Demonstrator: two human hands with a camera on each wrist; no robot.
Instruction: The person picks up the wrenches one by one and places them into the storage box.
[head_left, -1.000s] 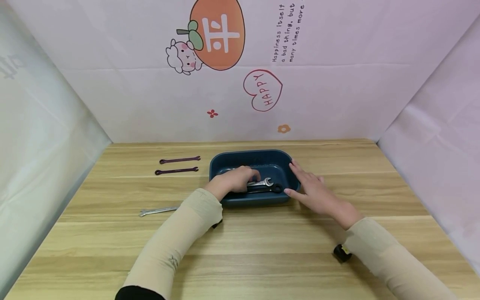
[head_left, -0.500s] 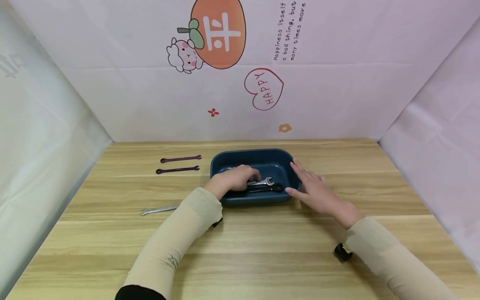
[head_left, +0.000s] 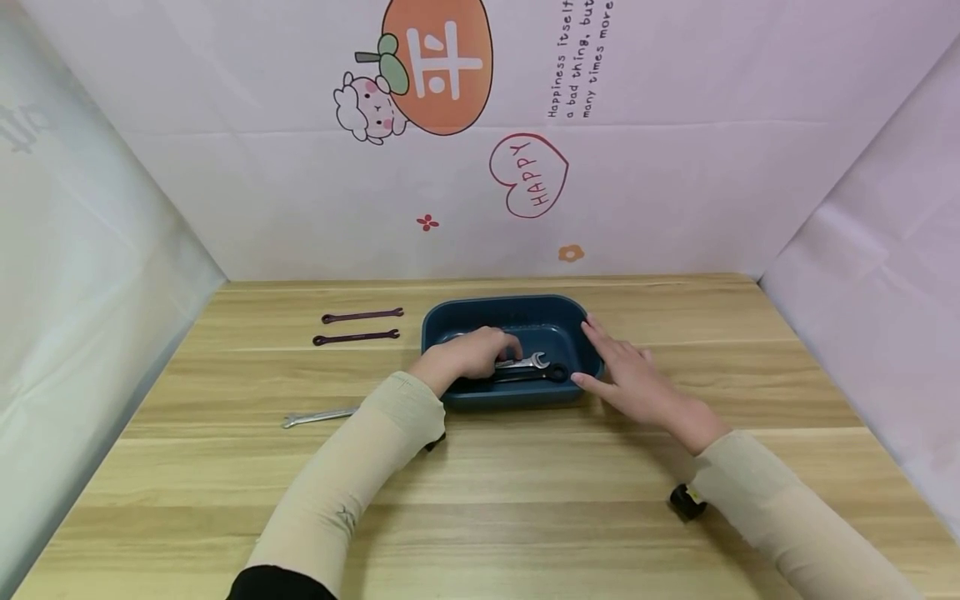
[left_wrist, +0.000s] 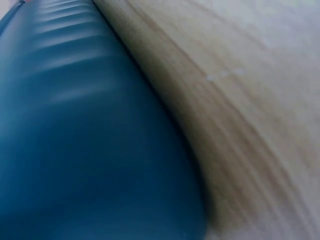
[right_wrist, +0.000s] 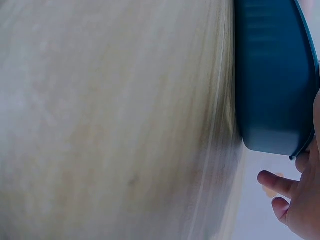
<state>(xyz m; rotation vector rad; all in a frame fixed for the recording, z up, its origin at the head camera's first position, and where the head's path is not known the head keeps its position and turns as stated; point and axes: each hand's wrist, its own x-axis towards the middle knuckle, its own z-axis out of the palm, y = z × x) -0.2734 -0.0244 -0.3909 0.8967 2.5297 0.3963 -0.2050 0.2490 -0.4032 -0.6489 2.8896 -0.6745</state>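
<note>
A dark blue plastic bin point(head_left: 517, 398) stands near the back of the table. My left hand point(head_left: 472, 353) reaches down into it with curled fingers and grips a silver wrench point(head_left: 537, 360), whose open end sticks out to the right. Its fingertips are hidden. Just in front of that wrench lies a black ring-ended wrench point(head_left: 555, 372), partly covered by the hand. My right hand point(head_left: 630, 379) rests against the bin's right end, fingers spread and fairly straight. The left wrist view shows only the bin's outer wall point(left_wrist: 100, 140) and table.
Two purple wrenches, a farther one point(head_left: 362, 316) and a nearer one point(head_left: 356, 337), lie left of the bin. Another silver wrench point(head_left: 318, 417) lies closer, partly behind the left sleeve point(head_left: 367, 475). A printed white cloth point(head_left: 675, 167) hangs behind the table point(head_left: 570, 533).
Both hands and the bin hold nearly the same positions. The whole head view shifts slightly upward.
</note>
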